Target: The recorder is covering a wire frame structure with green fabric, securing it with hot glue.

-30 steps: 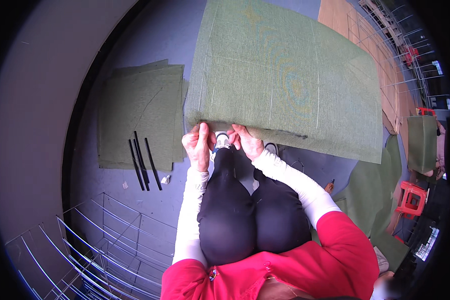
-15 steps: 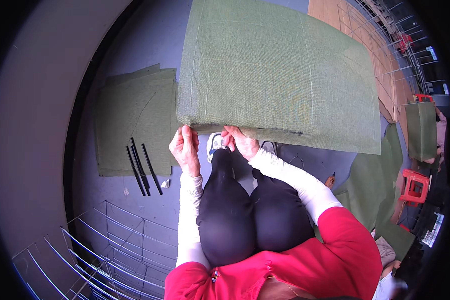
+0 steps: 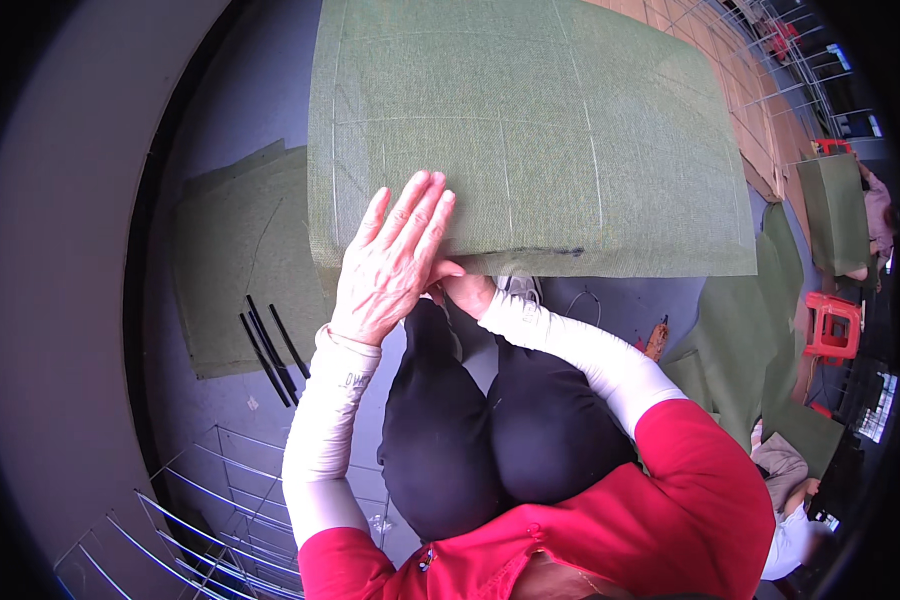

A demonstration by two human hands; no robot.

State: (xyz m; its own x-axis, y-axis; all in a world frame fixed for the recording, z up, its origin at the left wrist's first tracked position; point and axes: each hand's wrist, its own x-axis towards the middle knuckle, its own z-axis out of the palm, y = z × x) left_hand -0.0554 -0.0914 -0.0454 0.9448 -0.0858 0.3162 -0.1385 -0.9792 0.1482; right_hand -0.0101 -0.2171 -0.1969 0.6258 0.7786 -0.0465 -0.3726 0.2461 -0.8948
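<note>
A large sheet of green mesh fabric (image 3: 470, 150), with pale straight lines crossing it, spreads out in front of me. My left hand (image 3: 390, 260) lies open on its near-left part, palm down, fingers stretched away from me. Close beside its thumb, my right hand (image 3: 468, 293) is closed at the near edge of the fabric; its fingertips are hidden by the left hand and the fold. A dark streak (image 3: 530, 250) runs along that edge, right of my hands.
At left, more green mesh sheets (image 3: 235, 270) lie on the grey floor with several black rods (image 3: 262, 350). A wire grid (image 3: 220, 510) stands at lower left. Cardboard (image 3: 705, 75), loose green fabric (image 3: 740, 330), a red stool (image 3: 833, 328) and other people (image 3: 785, 470) are at right.
My left hand has let go of the near-left edge and laid itself flat on the fabric, further right. In the picture, the sheet has shifted left and slightly up.
</note>
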